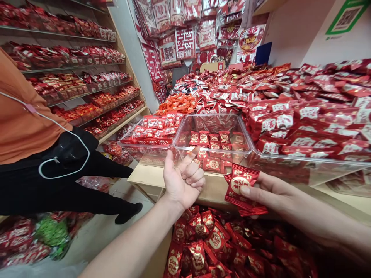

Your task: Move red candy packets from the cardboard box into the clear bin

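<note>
Our left forearm [131, 241] is nearest the camera, crossing up from the bottom edge. Beside it, low and centre: one heap of loose packets [199, 247], dozens, too overlapped to count; its right side goes dark.

Two hands of ours. Left hand [184, 181]: palm up, thumb and index extended apart, other three fingers curled in; it's just in front of the middle bin. Right hand [275, 193]: thumb on top, fingers underneath, gripping one red packet [236, 179] with a gold emblem, above the heap. We see what looks like a second crimped edge under it; can't confirm two.

Three clear bins on the ledge [150, 175]. Left bin [145, 146]: long red packets. Middle bin [249, 148]: small gold-emblem packets, roughly a dozen or more; its front wall stands between our left fingers and the contents. Right bin [313, 162]: larger packets with white lettering, cut off by the frame.

Behind the bins: one wide mound [232, 88], plus one orange patch [178, 103]. Five stocked shelf tiers [84, 65] at left, the top one cropped. One person [26, 112] stands in front, partly blocking them, head out of frame. One green bag [52, 231] on the floor. One QR sign [346, 18] upper right, top clipped.
</note>
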Demonstrator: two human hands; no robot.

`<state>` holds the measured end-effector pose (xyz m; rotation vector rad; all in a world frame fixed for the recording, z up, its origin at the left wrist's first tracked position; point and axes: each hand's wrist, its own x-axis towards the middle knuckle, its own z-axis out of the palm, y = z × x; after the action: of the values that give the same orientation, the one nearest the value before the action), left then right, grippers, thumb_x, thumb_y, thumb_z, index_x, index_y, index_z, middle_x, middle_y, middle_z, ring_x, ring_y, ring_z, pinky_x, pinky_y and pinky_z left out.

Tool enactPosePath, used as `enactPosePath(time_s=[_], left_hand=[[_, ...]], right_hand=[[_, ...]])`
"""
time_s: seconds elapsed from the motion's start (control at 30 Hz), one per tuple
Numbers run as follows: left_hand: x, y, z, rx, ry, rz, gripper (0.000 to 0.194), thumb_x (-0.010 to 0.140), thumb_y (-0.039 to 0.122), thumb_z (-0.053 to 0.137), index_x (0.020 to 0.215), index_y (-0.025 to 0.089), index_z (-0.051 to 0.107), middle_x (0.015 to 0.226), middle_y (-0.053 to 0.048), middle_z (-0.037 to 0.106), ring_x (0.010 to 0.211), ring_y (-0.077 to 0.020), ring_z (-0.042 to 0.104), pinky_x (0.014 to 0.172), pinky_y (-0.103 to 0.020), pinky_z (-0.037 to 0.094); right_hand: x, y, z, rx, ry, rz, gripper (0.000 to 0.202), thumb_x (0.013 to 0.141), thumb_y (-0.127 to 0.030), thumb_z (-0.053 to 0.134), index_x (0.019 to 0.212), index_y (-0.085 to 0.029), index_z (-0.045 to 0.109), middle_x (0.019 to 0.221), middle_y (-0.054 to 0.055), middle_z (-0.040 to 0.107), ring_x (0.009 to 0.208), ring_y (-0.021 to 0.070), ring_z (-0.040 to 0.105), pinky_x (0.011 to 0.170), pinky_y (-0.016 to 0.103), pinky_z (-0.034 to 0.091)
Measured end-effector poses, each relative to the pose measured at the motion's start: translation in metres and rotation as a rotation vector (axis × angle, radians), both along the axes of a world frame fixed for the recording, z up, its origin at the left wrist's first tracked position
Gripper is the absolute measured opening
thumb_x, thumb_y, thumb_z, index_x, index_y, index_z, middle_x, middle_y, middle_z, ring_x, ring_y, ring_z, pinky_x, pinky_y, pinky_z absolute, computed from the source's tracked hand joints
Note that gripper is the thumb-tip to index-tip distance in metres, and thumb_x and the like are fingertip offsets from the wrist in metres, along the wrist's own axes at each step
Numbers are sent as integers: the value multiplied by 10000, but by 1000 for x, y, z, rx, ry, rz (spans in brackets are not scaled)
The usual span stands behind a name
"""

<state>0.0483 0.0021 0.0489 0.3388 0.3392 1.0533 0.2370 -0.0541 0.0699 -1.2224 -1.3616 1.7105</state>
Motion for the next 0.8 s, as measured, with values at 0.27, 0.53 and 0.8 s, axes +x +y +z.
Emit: enactPosePath(time_s=[0.27, 0.53, 0.8], left_hand=[[0, -3, 4, 133, 72, 18, 590, 766, 607, 244, 1052, 168, 515, 493, 18, 472, 345, -49, 149, 360, -186, 165], [-1, -3, 7, 190, 84, -19, 585, 753, 630, 221, 1086, 230, 488, 1130, -128, 527, 351, -15, 158, 364, -194, 201], [-6, -1, 12, 236, 118, -18, 637, 713, 673, 232, 1130, 251, 466, 1258, -112, 406, 620, -126, 542, 326, -137, 233]], right_hand=[[1, -1, 3, 20, -52, 23, 547, 766, -430, 495, 1270, -265, 359, 1223, 22, 485, 1044, 227, 506, 868, 355, 437], [0, -2, 8, 26, -67, 35, 556, 759, -429, 504, 1268, -255, 365, 1238, 25, 470, 1045, 226, 504, 878, 348, 430], [0, -1, 8, 44, -89, 40, 576, 756, -452, 497, 1270, -231, 364, 1222, 42, 485, 1044, 230, 505, 867, 351, 435]])
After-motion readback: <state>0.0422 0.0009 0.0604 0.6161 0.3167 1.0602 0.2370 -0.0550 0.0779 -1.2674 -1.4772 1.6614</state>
